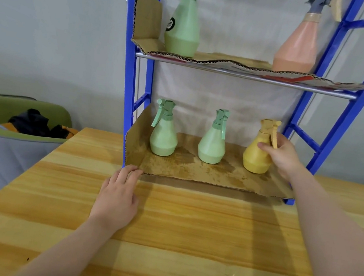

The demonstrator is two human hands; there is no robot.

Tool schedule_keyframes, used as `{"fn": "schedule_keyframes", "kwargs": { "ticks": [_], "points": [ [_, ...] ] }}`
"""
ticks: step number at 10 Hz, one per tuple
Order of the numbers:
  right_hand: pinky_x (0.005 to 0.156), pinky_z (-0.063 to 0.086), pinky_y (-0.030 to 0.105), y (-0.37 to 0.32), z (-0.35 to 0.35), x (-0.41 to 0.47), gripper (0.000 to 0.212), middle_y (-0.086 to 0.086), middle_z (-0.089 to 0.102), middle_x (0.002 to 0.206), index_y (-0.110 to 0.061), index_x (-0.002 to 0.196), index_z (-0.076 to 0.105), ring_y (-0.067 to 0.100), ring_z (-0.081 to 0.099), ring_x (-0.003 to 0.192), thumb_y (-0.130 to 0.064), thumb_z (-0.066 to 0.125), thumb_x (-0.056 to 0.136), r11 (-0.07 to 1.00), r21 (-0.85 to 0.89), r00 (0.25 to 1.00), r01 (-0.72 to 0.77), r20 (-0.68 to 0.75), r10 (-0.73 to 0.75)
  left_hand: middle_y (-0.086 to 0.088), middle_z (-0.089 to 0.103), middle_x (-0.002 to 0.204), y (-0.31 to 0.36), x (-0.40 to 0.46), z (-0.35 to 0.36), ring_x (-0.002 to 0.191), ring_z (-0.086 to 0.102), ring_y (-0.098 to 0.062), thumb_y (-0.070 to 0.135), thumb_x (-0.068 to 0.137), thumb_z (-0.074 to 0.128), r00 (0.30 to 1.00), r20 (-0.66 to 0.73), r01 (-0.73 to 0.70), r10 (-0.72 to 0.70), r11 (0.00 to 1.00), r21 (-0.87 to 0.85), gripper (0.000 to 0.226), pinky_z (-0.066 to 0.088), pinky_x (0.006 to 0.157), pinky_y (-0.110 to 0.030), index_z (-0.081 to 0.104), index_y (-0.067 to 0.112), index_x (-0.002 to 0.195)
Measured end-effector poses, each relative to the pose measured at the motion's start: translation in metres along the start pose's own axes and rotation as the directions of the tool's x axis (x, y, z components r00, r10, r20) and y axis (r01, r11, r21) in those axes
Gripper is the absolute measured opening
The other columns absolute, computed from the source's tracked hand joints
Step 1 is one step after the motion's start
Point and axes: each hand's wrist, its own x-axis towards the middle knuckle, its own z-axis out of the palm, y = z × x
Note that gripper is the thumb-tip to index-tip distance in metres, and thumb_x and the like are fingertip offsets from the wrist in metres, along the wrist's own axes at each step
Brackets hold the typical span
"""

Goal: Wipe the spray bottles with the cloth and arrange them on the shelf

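A blue metal shelf (129,79) stands on the wooden table (186,232), its levels lined with cardboard. On the lower level stand two small green spray bottles (163,135) (212,144) and a small yellow spray bottle (255,155). My right hand (282,155) grips the yellow bottle from its right side, thumb across its neck. My left hand (119,197) rests flat on the table, fingertips touching the front left corner of the lower cardboard (195,170). The upper level holds a tall green spray bottle (185,26) and a tall pink spray bottle (299,46). No cloth is in view.
A green and grey chair (9,127) with dark clothing on its seat stands left of the table. A grey wall and a white sheet are behind the shelf. The lower cardboard shows damp stains.
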Motion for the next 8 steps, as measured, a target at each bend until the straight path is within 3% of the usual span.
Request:
{"fn": "schedule_keyframes", "kwargs": {
  "ticks": [2,4,5,7,8],
  "points": [
    [0.103,0.039,0.035,0.011,-0.006,-0.006,0.048,-0.009,0.058,0.122,-0.023,0.138,0.05,0.016,0.051,0.12,-0.015,0.066,0.093,0.997,0.078,1.0,0.024,0.013,-0.025,0.002,0.039,0.146,-0.001,0.001,0.003,0.134,0.039,-0.022,0.011,0.081,0.055,1.0,-0.002,0.003,-0.003,1.0,0.003,0.063,0.036,0.108,-0.04,0.043,0.019,0.142],
    [0.105,0.04,0.038,0.013,0.001,-0.01,0.046,-0.007,0.054,0.127,-0.024,0.139,0.047,0.018,0.05,0.122,-0.023,0.063,0.095,0.998,-0.008,0.997,0.069,-0.04,-0.069,0.002,0.039,0.146,-0.001,0.001,0.003,0.133,0.039,-0.021,0.011,0.082,0.054,1.0,-0.017,0.006,-0.005,1.0,0.024,0.062,0.036,0.109,-0.039,0.043,0.02,0.142],
    [0.108,0.041,0.045,0.011,0.002,-0.012,0.048,-0.006,0.053,0.129,-0.026,0.141,0.044,0.022,0.05,0.126,-0.03,0.062,0.096,0.999,-0.036,0.999,0.022,-0.04,-0.024,0.002,0.039,0.147,0.001,0.0,0.002,0.134,0.038,-0.021,0.012,0.082,0.055,1.0,-0.006,0.013,-0.012,1.0,0.024,0.062,0.035,0.109,-0.039,0.043,0.02,0.143],
    [0.106,0.042,0.041,0.01,-0.003,-0.046,0.07,0.005,0.044,0.147,-0.017,0.152,0.026,0.027,0.045,0.134,-0.031,0.063,0.095,0.957,-0.289,0.997,-0.03,0.059,0.049,-0.001,0.042,0.144,0.004,-0.004,-0.004,0.132,0.039,-0.024,0.011,0.08,0.057,0.999,-0.02,-0.029,0.031,0.997,0.07,0.062,0.037,0.108,-0.041,0.045,0.018,0.141],
    [0.087,0.046,0.036,0.008,-0.001,-0.067,0.064,0.01,0.051,0.135,-0.011,0.146,0.031,0.029,0.054,0.119,-0.026,0.064,0.094,0.874,-0.487,1.0,-0.012,0.009,0.018,0.0,0.05,0.137,0.005,-0.005,-0.004,0.124,0.045,-0.026,0.016,0.081,0.05,0.989,-0.058,-0.127,0.138,0.978,0.168,0.056,0.035,0.104,-0.041,0.05,0.018,0.136]
  ]
}}
